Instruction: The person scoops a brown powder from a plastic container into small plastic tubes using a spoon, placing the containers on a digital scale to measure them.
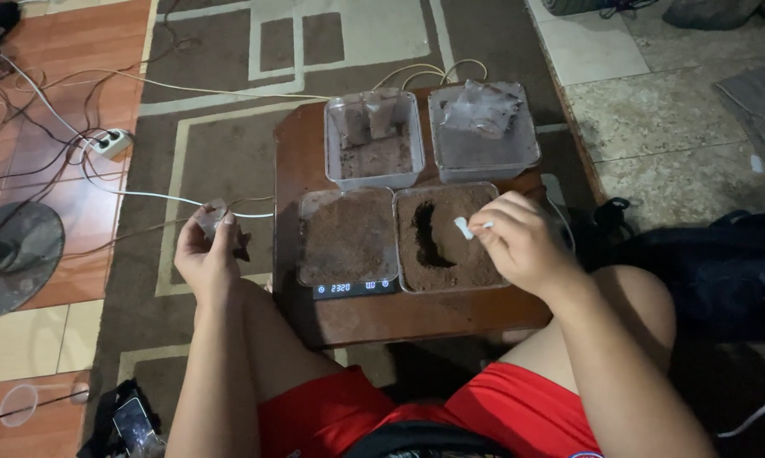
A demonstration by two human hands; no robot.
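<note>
The left hand [206, 254] pinches a small clear pouch [212, 216] off the table's [416, 318] left edge; the right hand [518, 242] grips a white scoop [466, 227] over the dug-out powder tub [446, 242]; level scoops beside the scale [354, 287] seem best

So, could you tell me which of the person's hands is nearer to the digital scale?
The right hand is slightly nearer: it hovers over the tub of brown powder just right of the scale. The left hand is off the board's left edge, holding a small clear bag.
</note>
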